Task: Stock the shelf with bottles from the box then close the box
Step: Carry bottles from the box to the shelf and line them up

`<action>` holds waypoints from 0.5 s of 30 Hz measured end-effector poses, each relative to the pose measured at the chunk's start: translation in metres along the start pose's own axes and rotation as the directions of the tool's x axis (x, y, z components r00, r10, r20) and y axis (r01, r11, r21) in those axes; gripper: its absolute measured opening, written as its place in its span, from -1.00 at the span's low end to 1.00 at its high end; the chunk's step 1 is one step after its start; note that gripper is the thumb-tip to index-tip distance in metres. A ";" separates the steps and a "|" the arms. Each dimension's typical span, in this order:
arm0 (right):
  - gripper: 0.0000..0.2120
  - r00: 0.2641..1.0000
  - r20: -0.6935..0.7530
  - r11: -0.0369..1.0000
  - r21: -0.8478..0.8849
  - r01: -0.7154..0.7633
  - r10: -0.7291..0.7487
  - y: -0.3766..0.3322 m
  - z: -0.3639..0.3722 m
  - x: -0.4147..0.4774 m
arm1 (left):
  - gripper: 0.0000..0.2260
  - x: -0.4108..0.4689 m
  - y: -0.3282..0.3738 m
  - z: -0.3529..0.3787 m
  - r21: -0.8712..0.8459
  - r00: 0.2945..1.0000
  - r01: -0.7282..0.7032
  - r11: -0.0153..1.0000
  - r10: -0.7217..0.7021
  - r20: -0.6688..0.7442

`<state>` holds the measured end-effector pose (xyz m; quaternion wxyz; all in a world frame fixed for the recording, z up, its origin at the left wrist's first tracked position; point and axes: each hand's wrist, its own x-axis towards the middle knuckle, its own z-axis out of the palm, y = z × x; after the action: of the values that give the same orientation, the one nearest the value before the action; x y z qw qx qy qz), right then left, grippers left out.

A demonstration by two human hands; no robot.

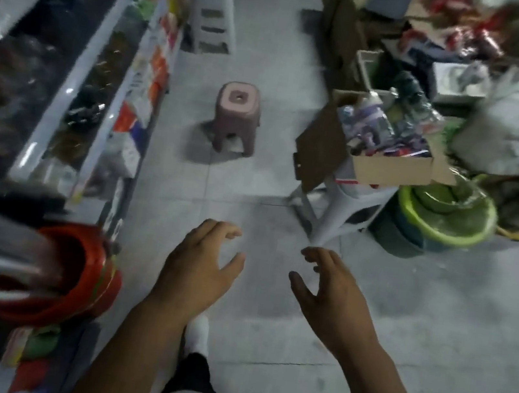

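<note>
I see my left hand point(203, 265) and right hand point(330, 296) over the grey tiled floor point(271, 178), both holding nothing, with fingers point(229, 230) loosely spread and a little bent. The open brown cardboard box point(388, 169) stands ahead to the right on a white plastic stool point(341, 206), well apart from my hands. Its purple-and-white bottles point(372, 122) are too blurred to count. The long white metal shelf point(74, 89) runs along the left. In the aisle stand two more stools, one small pink plastic stool point(236, 118) and one grey plastic stool point(212, 15). A green plastic basin point(444, 222) sits just beside the box.
</note>
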<state>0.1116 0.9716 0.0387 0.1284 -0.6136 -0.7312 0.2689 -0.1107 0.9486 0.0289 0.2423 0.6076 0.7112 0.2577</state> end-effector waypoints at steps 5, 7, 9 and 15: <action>-0.60 0.965 -0.150 0.976 0.052 -0.211 0.217 -0.002 -0.045 0.081 | -0.73 0.156 0.034 -0.019 0.064 0.959 -0.246 0.967 0.233 0.164; -0.60 0.941 -0.190 0.959 0.082 -0.270 0.281 0.004 -0.059 0.112 | -0.73 0.206 0.050 -0.017 0.067 0.934 -0.310 0.948 0.291 0.205; -0.60 0.914 -0.227 0.942 0.098 -0.322 0.336 0.017 -0.071 0.146 | -0.73 0.251 0.064 -0.008 0.043 0.912 -0.351 0.936 0.330 0.245; -0.63 0.901 -0.258 0.937 0.104 -0.333 0.349 0.076 -0.105 0.268 | -0.74 0.363 0.096 0.055 0.014 0.907 -0.335 0.942 0.318 0.274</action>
<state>0.1716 1.2629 0.0446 0.1962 -0.7592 -0.5799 0.2208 -0.0559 1.3240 0.0395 0.2712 0.7542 0.5675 0.1884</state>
